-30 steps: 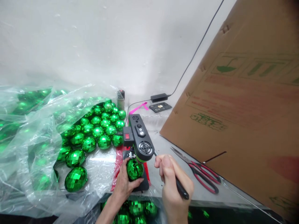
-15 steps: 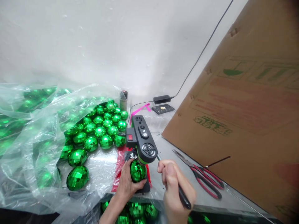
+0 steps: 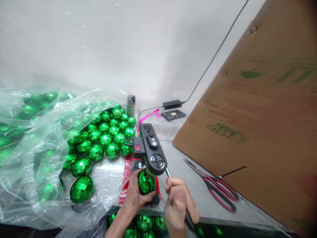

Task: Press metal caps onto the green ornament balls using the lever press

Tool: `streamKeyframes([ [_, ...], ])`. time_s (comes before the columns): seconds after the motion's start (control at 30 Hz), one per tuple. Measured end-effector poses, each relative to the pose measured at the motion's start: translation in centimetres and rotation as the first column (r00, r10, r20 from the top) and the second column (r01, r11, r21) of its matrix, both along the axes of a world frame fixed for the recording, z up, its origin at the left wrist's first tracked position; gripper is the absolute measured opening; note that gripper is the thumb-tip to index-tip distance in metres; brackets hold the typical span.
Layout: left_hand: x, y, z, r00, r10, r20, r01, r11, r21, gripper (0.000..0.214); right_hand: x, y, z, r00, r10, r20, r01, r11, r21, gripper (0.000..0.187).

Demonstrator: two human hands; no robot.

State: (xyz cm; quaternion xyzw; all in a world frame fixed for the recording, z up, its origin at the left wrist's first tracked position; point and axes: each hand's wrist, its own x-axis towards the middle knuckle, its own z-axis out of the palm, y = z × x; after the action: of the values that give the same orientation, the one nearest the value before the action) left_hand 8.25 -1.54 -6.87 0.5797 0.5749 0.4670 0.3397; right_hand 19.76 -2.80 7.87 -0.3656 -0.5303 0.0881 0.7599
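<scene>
The person's right hand (image 3: 180,205) is closed in a fist around a black-handled lever (image 3: 190,223). The left hand (image 3: 135,193), thumb and fingers curved around it, grips a shiny faceted green ball (image 3: 148,185) beneath the head of a small black machine (image 3: 154,150). Scissors (image 3: 219,193) lie to the right; more green balls (image 3: 112,150) crowd the left. Farther back sits a black power adapter (image 3: 172,104).

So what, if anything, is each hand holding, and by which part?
The left hand holds a green faceted ball by its left and near sides; the right hand grips a lever by its black handle.
</scene>
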Motion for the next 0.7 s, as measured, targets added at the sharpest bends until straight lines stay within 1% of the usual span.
streamKeyframes([
  [0.27,0.0,0.0,-0.6,1.0,0.016,-0.006,-0.016,1.0,0.026,0.087,0.3,0.0,-0.8,1.0,0.009,0.013,-0.01,1.0,0.001,0.041],
  [0.47,-0.1,0.0,-0.2,1.0,0.017,-0.008,-0.016,1.0,0.024,0.085,0.5,-0.1,-1.0,0.999,0.019,0.027,-0.019,1.0,0.014,0.04],
  [0.7,-0.1,0.0,0.2,1.0,0.0,-0.005,0.0,1.0,0.009,0.085,0.8,-0.1,-1.4,0.999,0.032,0.043,-0.032,0.999,-0.004,0.039],
])
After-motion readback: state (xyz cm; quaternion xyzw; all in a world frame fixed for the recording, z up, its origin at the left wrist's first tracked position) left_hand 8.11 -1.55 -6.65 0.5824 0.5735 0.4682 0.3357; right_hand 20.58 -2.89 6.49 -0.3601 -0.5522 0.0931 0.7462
